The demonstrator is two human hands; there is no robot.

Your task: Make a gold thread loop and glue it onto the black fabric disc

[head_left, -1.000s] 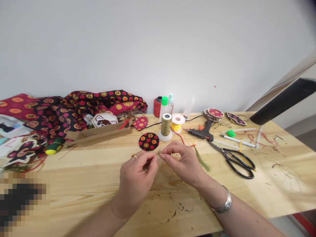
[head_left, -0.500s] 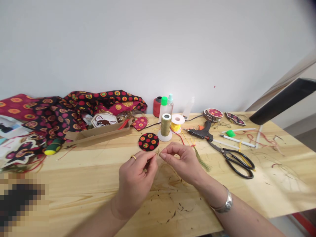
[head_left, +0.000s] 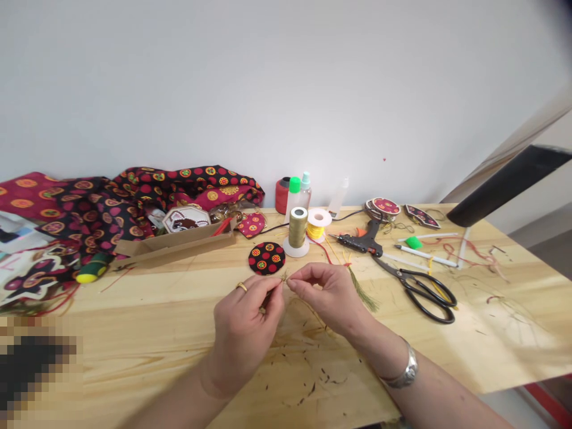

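Left hand [head_left: 246,316] and right hand [head_left: 322,295] in a pinch on olive threads [head_left: 285,276], frayed tips away, long axis mostly hidden.

greenish strands [head_left: 285,276] between the fingers [head_left: 306,290] are way too tiny to make out, lower left patch [head_left: 36,369] is all pixelated, patterned cloth [head_left: 27,192] runs off the left edge, forearms [head_left: 192,390] get chopped at the bottom

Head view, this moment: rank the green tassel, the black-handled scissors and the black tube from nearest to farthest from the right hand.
From the right hand:
1. Green tassel: just to its right.
2. Black-handled scissors: farther right, past the tassel.
3. Black tube: far right, toward the back.
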